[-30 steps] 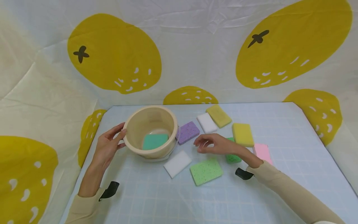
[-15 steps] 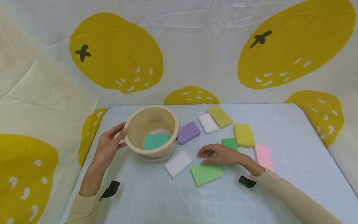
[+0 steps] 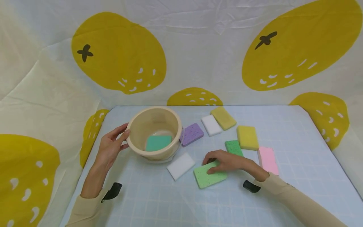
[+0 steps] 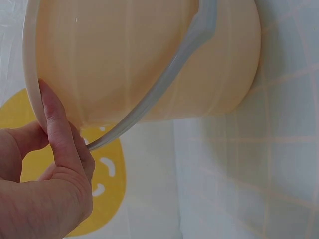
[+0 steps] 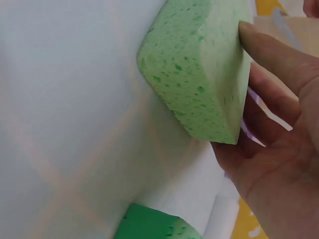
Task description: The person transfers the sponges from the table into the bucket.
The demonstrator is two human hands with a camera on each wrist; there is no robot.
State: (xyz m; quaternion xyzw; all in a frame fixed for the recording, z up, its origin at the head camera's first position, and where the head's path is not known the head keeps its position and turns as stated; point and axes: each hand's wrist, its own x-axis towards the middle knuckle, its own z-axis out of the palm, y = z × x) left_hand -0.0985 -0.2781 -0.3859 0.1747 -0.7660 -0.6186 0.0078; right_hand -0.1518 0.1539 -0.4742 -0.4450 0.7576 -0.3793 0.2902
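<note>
My left hand (image 3: 109, 147) pinches the rim of a cream bucket (image 3: 154, 117) at its left side. The left wrist view shows its fingers at the rim, beside the bucket's pale handle (image 4: 152, 94). A teal sponge (image 3: 158, 143) lies inside on the bucket's floor. Front and centre, my right hand (image 3: 227, 160) grips a light green sponge (image 3: 207, 179) by its far right part. In the right wrist view, the thumb (image 5: 271, 52) is on the broad face of the sponge and the other fingers are partly hidden behind it.
A white sponge (image 3: 181, 166) lies between bucket and right hand. Around them are a purple sponge (image 3: 192, 134), another white one (image 3: 211, 125), yellow sponges (image 3: 247, 137), a darker green sponge (image 3: 233, 147) and a pink sponge (image 3: 267, 160). Patterned cloth (image 3: 198, 63) hangs behind the table.
My right hand has come down and toward me from above the table's middle onto the light green sponge and taken hold of it. The left hand stays on the bucket's rim.
</note>
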